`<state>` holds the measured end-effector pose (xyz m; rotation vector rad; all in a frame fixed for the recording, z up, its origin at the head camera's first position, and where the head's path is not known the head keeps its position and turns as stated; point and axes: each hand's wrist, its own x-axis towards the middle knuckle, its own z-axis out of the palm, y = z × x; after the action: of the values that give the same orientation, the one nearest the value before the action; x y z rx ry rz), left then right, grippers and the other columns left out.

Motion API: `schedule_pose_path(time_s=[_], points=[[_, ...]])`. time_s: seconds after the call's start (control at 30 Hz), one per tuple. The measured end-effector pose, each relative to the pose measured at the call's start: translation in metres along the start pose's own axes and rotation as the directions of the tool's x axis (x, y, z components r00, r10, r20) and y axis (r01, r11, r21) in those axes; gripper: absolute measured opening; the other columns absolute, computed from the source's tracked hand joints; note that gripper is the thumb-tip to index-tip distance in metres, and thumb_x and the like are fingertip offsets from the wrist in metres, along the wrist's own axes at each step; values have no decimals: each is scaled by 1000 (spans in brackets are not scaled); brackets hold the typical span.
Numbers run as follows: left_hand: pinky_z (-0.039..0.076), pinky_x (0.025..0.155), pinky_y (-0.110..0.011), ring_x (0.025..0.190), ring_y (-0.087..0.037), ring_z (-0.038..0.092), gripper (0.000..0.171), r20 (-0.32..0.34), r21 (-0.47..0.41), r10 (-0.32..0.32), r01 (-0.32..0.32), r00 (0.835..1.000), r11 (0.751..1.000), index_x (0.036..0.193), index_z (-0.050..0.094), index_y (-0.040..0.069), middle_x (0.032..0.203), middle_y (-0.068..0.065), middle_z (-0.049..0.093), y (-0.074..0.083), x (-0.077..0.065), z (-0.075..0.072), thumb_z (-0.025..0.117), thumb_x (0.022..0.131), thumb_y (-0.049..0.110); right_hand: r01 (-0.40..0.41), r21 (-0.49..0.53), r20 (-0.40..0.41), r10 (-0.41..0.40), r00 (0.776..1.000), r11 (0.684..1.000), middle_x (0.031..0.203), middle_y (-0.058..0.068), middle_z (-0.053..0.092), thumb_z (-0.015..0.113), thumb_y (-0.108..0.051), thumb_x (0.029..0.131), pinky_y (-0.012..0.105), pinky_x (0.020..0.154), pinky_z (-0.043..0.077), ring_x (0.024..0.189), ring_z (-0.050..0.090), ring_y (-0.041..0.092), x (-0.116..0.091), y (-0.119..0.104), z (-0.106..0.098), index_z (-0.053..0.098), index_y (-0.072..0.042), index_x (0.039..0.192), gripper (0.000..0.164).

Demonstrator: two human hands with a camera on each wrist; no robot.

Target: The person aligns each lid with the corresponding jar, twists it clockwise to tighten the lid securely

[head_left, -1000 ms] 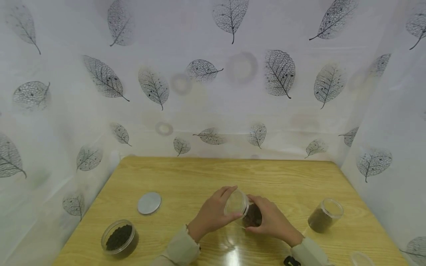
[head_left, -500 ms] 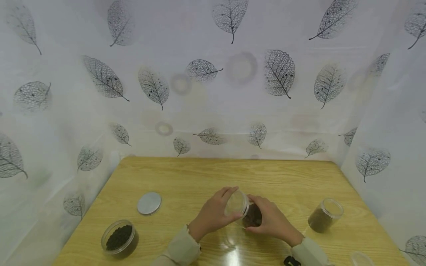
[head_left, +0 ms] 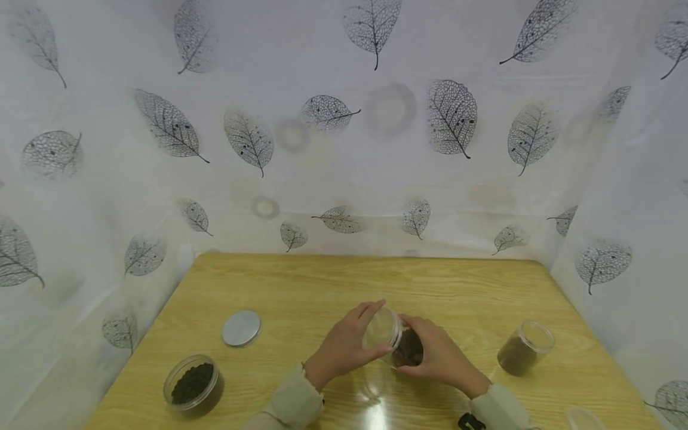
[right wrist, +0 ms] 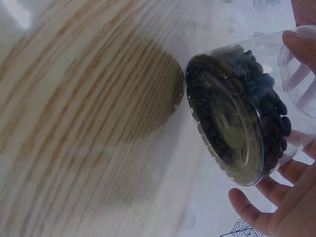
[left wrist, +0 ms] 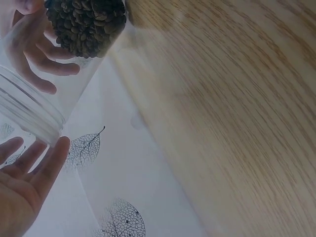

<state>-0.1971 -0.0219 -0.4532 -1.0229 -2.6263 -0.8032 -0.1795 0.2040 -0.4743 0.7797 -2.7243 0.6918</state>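
1. Backdrop first: the leaf-printed sheet (head_left: pixel 344 173) walls in the back, left and right edges of the bench, its pattern practically where it was a second ago.
2. The wood-grain bench (head_left: pixel 301 283) holds steady too, no new arrivals on it.
3. Left hand (head_left: pixel 344 341), over the nearer half of the bench: its grip is clasped round the clear rim end of the bean jar, and it's the same hold as half a second back!
4. Right hand (head_left: pixel 438 356), same story: its grip is curled round the bean-filled base end, with no visible shift since the earlier frames.
5. And here's the bean jar (head_left: pixel 407 348) itself, between the hands, just right of the bench's midline, tilted with its rim end leftward; dark beans (right wrist: pixel 269 118) bank up at the base, the lean unchanged.
6. Near the right edge, a second jar (head_left: pixel 518 356) with dark contents stays put.
7. By the left edge, a clear tub (head_left: pixel 208 403) of dark granules, likewise unmoved.
8. Farther back along that left side, the silvery disc (head_left: pixel 241 328) lies flat, as before.
9. Toward the near right, a clear round piece (head_left: pixel 584 419), cut off by the frame, keeps its place.
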Motion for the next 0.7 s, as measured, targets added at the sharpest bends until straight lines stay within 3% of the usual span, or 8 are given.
schedule_pose_path(time_s=[0.2, 0.43, 0.7], points=[[53, 89, -38, 117, -22, 55, 81, -12, 9, -7, 7, 1000, 1000, 145, 30, 14, 137, -6, 47, 1, 1, 1, 64, 82, 52, -14, 3, -2, 14, 1000, 1000, 122, 4, 59, 86, -41, 59, 48, 84, 51, 106, 59, 25, 0, -1, -1, 46, -8, 133, 91], [56, 77, -38, 109, -23, 59, 81, -94, 106, -40, 50, 995, 993, 139, 43, 10, 126, -8, 56, 3, -2, -1, 63, 78, 60, -18, 32, 10, 18, 1000, 999, 123, 5, 59, 86, -39, 60, 49, 85, 51, 107, 59, 26, 1, -1, -1, 45, -8, 133, 89], [55, 70, -33, 96, -19, 63, 74, -72, 112, -74, 82, 995, 990, 136, 47, 12, 117, -5, 61, 5, -4, 0, 59, 81, 59, -42, 45, 35, 41, 999, 998, 122, 5, 59, 85, -41, 61, 51, 86, 49, 107, 58, 26, 1, -1, -2, 45, -10, 134, 89]])
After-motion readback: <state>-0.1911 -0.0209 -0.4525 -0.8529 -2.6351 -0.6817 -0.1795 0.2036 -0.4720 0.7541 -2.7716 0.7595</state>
